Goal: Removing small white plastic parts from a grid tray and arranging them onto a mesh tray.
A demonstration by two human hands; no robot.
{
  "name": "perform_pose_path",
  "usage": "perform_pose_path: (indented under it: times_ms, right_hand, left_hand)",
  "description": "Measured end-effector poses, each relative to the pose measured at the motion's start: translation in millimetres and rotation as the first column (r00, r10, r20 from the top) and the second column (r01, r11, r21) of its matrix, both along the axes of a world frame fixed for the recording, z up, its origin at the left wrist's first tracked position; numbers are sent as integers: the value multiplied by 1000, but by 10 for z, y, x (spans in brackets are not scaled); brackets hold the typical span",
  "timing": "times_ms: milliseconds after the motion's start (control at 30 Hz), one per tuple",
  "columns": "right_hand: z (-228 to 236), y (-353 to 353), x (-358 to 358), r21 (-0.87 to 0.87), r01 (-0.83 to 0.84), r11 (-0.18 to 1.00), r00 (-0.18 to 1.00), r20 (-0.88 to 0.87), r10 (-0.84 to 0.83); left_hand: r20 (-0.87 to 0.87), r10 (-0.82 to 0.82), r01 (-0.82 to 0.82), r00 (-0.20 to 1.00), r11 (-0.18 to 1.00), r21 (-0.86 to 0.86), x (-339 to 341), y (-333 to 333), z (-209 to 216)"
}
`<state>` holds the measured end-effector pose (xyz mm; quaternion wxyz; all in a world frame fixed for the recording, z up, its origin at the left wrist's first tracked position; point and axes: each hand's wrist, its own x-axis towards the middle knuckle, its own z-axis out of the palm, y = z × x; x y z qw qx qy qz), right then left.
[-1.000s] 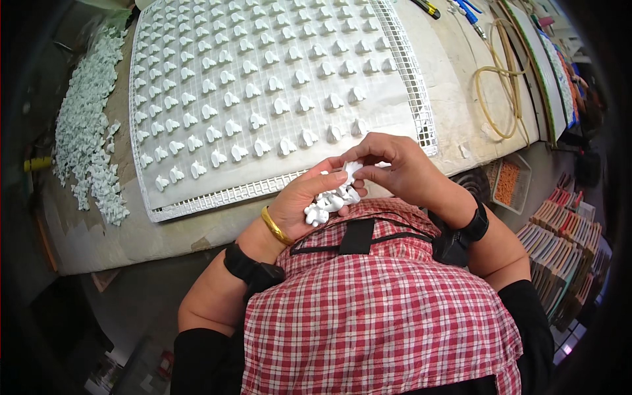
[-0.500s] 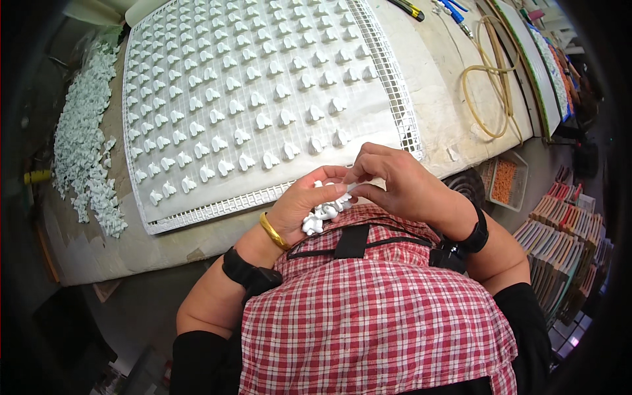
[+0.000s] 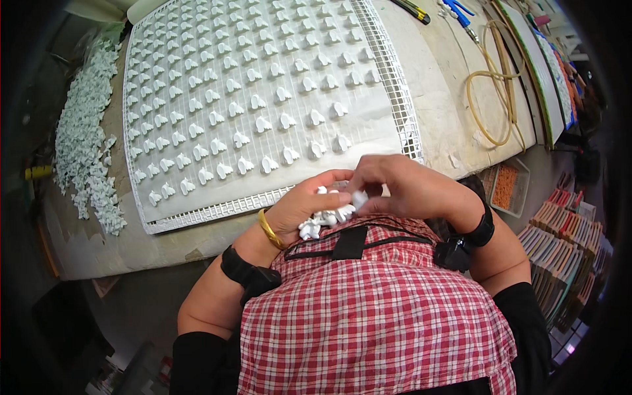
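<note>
Close to my apron, my left hand (image 3: 306, 203) cups a cluster of small white moulded pieces (image 3: 320, 220), its thumb lying over them. My right hand (image 3: 392, 186) meets it at the fingertips and pinches one white piece (image 3: 359, 199), which is smeared by motion. Just beyond both hands lies a white grid tray (image 3: 217, 210) lined with pale sheet. Rows of similar white pieces (image 3: 269, 164) stand spaced apart on the sheet, each with a rounded, lobed shape. Fingers partly hide the pieces in my left palm.
A big heap of loose white pieces (image 3: 82, 148) lies left of the tray. At the back right are a cutter knife (image 3: 413, 11), a blue air gun (image 3: 459, 16) and a looped tan hose (image 3: 490, 74). A basket of orange pieces (image 3: 507, 187) stands beyond the table's right edge.
My right hand has shifted slightly down and right, and the piece in its fingers now shows more. The left hand still holds its cluster. The view has moved a little.
</note>
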<state>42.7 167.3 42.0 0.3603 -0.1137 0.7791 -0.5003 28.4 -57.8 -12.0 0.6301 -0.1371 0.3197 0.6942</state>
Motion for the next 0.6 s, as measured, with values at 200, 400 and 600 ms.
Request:
perform_pose_path:
  times_ms: [200,400,600]
  right_hand:
    - [-493,184,-237,157,518,841,821,-367,-437]
    - [-711,210,-320,214,478,852,767,-574,-286]
    - [-765,188,-286,296,493,818,790,-547,-278]
  left_hand:
    - [175,168,-193,970,971,139,41,-61,-95]
    - [289,210,-279,934,934,224,33,-44,-94]
    - [303,180,-259,936,934,247,35,-45,-132]
